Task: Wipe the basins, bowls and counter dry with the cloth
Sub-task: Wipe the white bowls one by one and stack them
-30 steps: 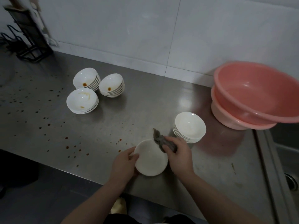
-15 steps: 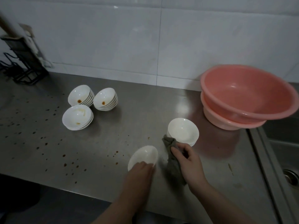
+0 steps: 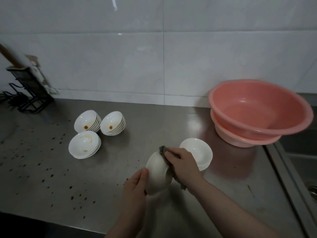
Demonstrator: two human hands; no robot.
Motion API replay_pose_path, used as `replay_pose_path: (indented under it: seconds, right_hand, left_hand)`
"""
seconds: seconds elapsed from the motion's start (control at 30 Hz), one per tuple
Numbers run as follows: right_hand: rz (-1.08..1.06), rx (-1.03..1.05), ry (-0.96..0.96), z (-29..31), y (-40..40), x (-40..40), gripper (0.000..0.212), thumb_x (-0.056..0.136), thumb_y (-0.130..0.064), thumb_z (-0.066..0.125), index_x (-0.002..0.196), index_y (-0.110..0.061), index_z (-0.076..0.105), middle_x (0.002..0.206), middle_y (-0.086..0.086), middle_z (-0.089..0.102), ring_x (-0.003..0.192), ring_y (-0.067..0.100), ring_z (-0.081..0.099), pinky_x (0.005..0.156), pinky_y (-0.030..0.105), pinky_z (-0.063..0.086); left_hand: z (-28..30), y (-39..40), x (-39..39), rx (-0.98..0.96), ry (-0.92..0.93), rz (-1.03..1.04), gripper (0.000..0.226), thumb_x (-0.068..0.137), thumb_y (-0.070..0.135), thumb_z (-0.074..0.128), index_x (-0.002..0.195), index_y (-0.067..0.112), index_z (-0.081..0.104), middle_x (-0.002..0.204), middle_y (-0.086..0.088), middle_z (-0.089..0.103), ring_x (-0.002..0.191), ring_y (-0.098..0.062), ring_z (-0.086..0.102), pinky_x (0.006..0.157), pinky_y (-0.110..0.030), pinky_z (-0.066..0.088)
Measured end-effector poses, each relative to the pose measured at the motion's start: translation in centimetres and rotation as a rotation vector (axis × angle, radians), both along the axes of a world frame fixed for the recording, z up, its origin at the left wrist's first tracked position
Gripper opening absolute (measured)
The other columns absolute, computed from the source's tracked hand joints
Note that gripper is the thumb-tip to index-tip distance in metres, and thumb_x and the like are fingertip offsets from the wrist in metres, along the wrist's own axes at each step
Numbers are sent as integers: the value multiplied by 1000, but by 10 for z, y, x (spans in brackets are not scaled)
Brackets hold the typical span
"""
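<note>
My left hand (image 3: 134, 188) holds a white bowl (image 3: 157, 174) turned on its side, its outside facing me, just above the steel counter (image 3: 51, 186). My right hand (image 3: 184, 164) presses a grey cloth (image 3: 163, 151) against the bowl's right side and rim. A stack of clean white bowls (image 3: 197, 152) sits right behind that hand. Three stacks of stained white bowls (image 3: 84, 144) stand further left. Two nested pink basins (image 3: 257, 110) rest at the back right.
Brown droplets speckle the counter's left half. A black wire rack (image 3: 29, 90) stands against the tiled wall at the far left. A sink (image 3: 305, 162) drops away at the right edge. The counter's front edge runs close below my arms.
The bowl has been tipped from lying low on the counter to standing on its side in my left hand. My right hand has brought the cloth up against it.
</note>
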State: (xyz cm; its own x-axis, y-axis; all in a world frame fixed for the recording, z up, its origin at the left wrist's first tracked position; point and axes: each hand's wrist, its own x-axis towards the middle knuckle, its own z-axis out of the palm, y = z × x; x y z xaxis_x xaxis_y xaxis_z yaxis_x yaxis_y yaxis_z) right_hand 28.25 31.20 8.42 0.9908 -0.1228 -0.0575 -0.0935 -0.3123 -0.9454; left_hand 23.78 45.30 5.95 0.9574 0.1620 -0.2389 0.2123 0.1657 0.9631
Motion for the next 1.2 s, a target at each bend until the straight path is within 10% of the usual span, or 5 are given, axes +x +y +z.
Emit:
replay_pose_path:
  seconds: [0.33, 0.6, 0.7, 1.0, 1.2]
  right_hand:
    - [18, -399, -742, -26, 32, -31, 33, 91, -18, 60, 123, -23, 65, 112, 0, 56, 99, 19, 53, 87, 23, 45]
    - [-219, 138, -583, -8, 16, -28, 36, 83, -5, 64, 113, -23, 68, 106, -6, 61, 101, 1, 59, 85, 12, 46]
    - [-242, 251, -353, 8, 2, -4, 28, 87, -7, 65, 107, -26, 69, 103, -6, 67, 100, 10, 63, 88, 27, 50]
    - [-94, -328, -774, 9, 8, -12, 29, 88, -19, 59, 114, -18, 70, 112, -1, 61, 103, 16, 56, 94, 20, 41]
    - [-260, 78, -435, 8, 0, -14, 23, 86, -13, 66, 105, -25, 70, 105, -6, 67, 100, 2, 61, 88, 16, 46]
  left_hand:
    - [40, -11, 34, -323, 52, 111, 31, 101, 18, 40, 113, 6, 65, 103, -15, 71, 93, -23, 67, 73, -30, 54]
    - [58, 2, 52, -511, 39, 95, 29, 100, 25, 39, 115, 12, 61, 108, -5, 71, 94, -16, 67, 63, -31, 59]
    - [55, 2, 46, -477, 46, 76, 27, 100, 23, 40, 113, 13, 62, 102, 0, 73, 87, -11, 70, 62, -29, 58]
    - [57, -8, 46, -469, 81, 73, 37, 101, 25, 37, 124, 5, 58, 115, -15, 68, 102, -25, 66, 74, -37, 59]
    - [50, -8, 42, -429, 72, 80, 32, 100, 24, 41, 117, 7, 62, 107, -7, 71, 91, -15, 69, 68, -31, 59]
